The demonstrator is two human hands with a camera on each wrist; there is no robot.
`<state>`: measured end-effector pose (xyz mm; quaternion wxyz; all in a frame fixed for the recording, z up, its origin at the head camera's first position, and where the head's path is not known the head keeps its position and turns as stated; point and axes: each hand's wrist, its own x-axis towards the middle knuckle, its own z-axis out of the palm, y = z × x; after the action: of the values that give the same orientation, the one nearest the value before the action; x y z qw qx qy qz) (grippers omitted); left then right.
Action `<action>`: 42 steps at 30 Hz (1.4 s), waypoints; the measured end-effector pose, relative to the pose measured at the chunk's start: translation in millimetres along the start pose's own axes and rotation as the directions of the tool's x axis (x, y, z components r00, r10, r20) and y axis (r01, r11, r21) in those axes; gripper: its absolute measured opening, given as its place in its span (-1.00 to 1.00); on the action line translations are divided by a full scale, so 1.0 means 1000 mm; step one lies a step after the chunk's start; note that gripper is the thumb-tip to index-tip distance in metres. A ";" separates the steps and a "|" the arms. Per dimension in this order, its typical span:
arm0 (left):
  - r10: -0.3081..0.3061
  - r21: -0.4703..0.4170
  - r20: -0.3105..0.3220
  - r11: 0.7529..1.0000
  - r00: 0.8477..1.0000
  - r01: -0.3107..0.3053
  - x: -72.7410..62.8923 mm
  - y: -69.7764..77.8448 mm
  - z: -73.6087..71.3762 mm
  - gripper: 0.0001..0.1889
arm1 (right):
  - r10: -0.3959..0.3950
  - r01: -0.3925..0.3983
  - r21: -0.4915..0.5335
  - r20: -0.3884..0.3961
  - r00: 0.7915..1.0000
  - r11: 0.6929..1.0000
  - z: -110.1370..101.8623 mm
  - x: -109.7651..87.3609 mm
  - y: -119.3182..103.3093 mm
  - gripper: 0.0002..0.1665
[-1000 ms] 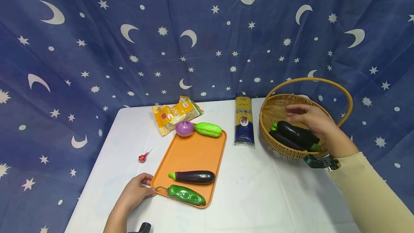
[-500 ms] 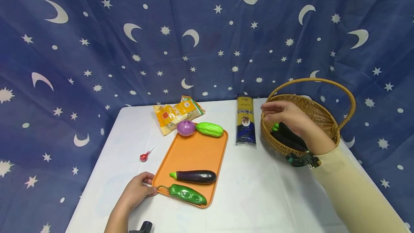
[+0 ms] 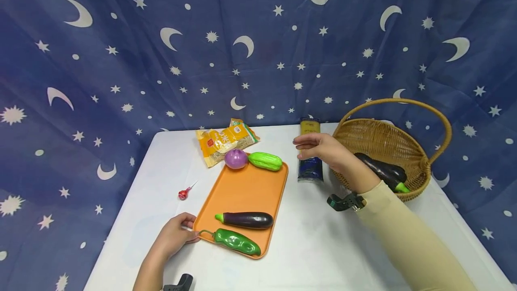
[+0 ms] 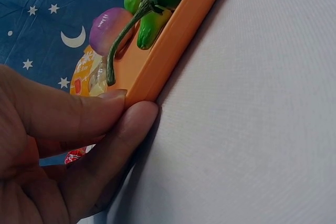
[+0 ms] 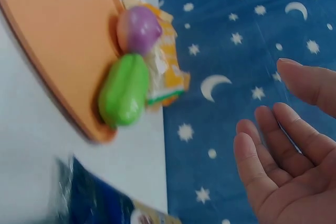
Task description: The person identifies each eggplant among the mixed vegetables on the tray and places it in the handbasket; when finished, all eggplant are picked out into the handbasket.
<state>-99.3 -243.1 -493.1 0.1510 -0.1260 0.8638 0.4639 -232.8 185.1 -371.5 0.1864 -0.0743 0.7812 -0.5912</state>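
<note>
My left hand (image 3: 174,235) pinches the near left corner of the orange tray (image 3: 246,190) between thumb and fingers, plain in the left wrist view. On the tray lie a dark eggplant (image 3: 247,220) and, nearer, a green pepper (image 3: 237,241) whose stem reaches the pinched corner. A purple onion (image 3: 236,159) and a light green ridged vegetable (image 3: 265,161) sit at its far edge. With nothing in it, my right hand (image 3: 323,148) hovers above a blue and yellow pasta packet (image 3: 310,169), fingers loosely bent; it hides the packet's middle.
At the right stands a wicker basket (image 3: 424,178) with a tall handle, holding dark eggplants (image 3: 381,169). Behind the tray lies a yellow grain bag (image 3: 222,142). A red lollipop (image 3: 183,193) is left of the tray. A starry blue curtain (image 3: 258,48) hangs behind the table.
My right hand has moved left, from over the basket to over the pasta packet, carrying nothing. My left hand keeps its grip on the tray corner. The head view has shifted slightly.
</note>
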 end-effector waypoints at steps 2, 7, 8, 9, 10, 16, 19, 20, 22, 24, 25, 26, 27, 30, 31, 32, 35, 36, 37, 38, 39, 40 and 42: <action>0.005 0.007 -0.002 1.000 1.000 -0.005 0.000 0.000 0.000 -0.56 | 0.011 -0.011 0.012 0.018 1.000 1.000 0.010 0.005 0.001 -0.35; 0.005 0.011 -0.008 1.000 1.000 -0.004 0.000 0.000 0.001 -0.56 | 0.010 -0.013 0.034 0.070 0.997 0.999 0.032 0.015 0.006 -0.35; 0.003 0.008 -0.007 1.000 1.000 -0.003 0.000 0.000 0.001 -0.56 | 0.010 -0.012 0.036 0.079 0.997 0.999 0.037 0.016 0.007 -0.35; 0.001 0.007 -0.006 1.000 1.000 -0.001 -0.001 0.001 0.002 -0.57 | 0.013 -0.017 0.036 0.087 0.996 0.999 0.041 0.017 0.009 -0.36; 0.002 0.003 -0.006 1.000 1.000 -0.002 -0.001 0.001 0.002 -0.57 | 0.019 -0.023 0.037 0.095 0.995 0.999 0.046 0.019 0.011 -0.36; 0.011 -0.022 -0.005 1.000 1.000 -0.011 0.000 0.001 0.002 -0.57 | 0.036 -0.040 0.027 0.144 0.989 0.999 0.074 0.025 0.023 -0.38; 0.010 -0.025 -0.007 1.000 1.000 -0.010 0.000 0.001 0.002 -0.57 | 0.037 -0.040 0.017 0.171 0.985 0.999 0.088 0.028 0.027 -0.39; 0.009 -0.023 -0.006 1.000 1.000 -0.010 0.000 0.002 0.002 -0.57 | 0.034 -0.037 0.014 0.183 0.982 0.999 0.092 0.028 0.028 -0.39; 0.006 -0.027 -0.005 1.000 1.000 -0.006 -0.001 0.002 0.002 -0.57 | 0.033 -0.036 0.010 0.207 0.978 0.999 0.101 0.029 0.031 -0.39; 0.003 -0.031 -0.003 1.000 1.000 -0.003 -0.001 0.001 0.002 -0.57 | 0.029 -0.033 0.010 0.230 0.973 0.999 0.110 0.030 0.034 -0.39; 0.001 -0.032 -0.003 0.999 1.000 -0.001 -0.001 0.001 0.002 -0.57 | 0.032 -0.036 0.012 0.243 0.970 0.999 0.114 0.030 0.035 -0.38; 0.001 -0.032 -0.002 0.999 1.000 -0.001 -0.001 0.001 0.002 -0.57 | 0.033 -0.037 0.012 0.254 0.967 0.999 0.118 0.029 0.036 -0.38; 0.000 -0.033 -0.002 0.999 1.000 0.000 -0.001 0.001 0.002 -0.57 | 0.033 -0.038 0.014 0.265 0.964 0.999 0.122 0.030 0.037 -0.39; 0.001 -0.035 -0.002 0.999 1.000 -0.001 -0.001 0.001 0.002 -0.57 | 0.031 -0.041 0.028 0.299 0.954 0.999 0.133 0.030 0.043 -0.39; 0.002 -0.034 -0.002 0.999 1.000 -0.002 -0.001 0.001 0.002 -0.57 | 0.032 -0.044 0.033 0.311 0.950 0.998 0.136 0.030 0.045 -0.39; 0.003 -0.036 -0.001 0.999 1.000 -0.003 -0.001 0.001 0.001 -0.57 | 0.031 -0.046 0.038 0.321 0.947 0.998 0.139 0.030 0.046 -0.39; 0.006 -0.044 -0.001 0.999 1.000 -0.006 -0.001 0.000 0.001 -0.58 | 0.034 -0.054 0.047 0.345 0.938 0.997 0.147 0.028 0.049 -0.38; 0.008 -0.043 -0.002 0.999 1.000 -0.008 -0.001 0.000 0.001 -0.58 | 0.034 -0.053 0.047 0.348 0.937 0.997 0.149 0.028 0.049 -0.38; 0.008 -0.046 -0.002 0.999 1.000 -0.008 -0.001 0.000 0.001 -0.58 | 0.034 -0.053 0.044 0.351 0.936 0.998 0.151 0.028 0.050 -0.38; 0.008 -0.047 -0.002 0.999 1.000 -0.008 0.000 0.000 0.001 -0.59 | 0.036 -0.053 0.039 0.352 0.935 0.998 0.153 0.027 0.051 -0.38; 0.008 -0.046 -0.003 0.999 1.000 -0.008 0.000 -0.001 0.001 -0.59 | 0.038 -0.053 0.034 0.351 0.936 0.998 0.155 0.027 0.053 -0.38; 0.009 -0.042 -0.004 0.999 1.000 -0.009 0.000 -0.001 0.001 -0.59 | 0.042 -0.055 0.029 0.349 0.936 0.998 0.157 0.027 0.054 -0.39; 0.008 -0.036 -0.006 0.999 1.000 -0.008 0.001 -0.002 0.000 -0.59 | 0.050 -0.060 0.019 0.344 0.938 0.998 0.160 0.027 0.057 -0.40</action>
<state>-99.2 -243.7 -494.8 0.1442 -0.1268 0.8563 0.4795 -191.6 49.2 -467.9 0.3373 -0.1514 0.7299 -0.5749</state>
